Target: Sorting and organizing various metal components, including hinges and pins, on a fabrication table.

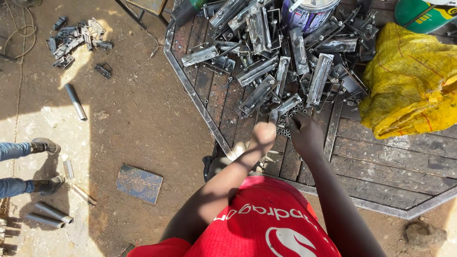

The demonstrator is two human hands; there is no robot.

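Note:
My left hand (263,134) grips the near end of a grey metal bracket (284,107) at the front of a big heap of similar metal brackets (281,52) on a wooden table (381,157). My right hand (304,133) is closed just right of it, over a small cluster of short metal tubes (284,129); what it holds I cannot tell. Both forearms reach out from my red shirt at the bottom.
A yellow woven sack (412,81) lies at the table's right, a paint can (307,12) behind the heap. On the dirt floor: a metal pipe (76,101), a flat plate (139,183), more brackets (76,40), and another person's feet (45,164) at left.

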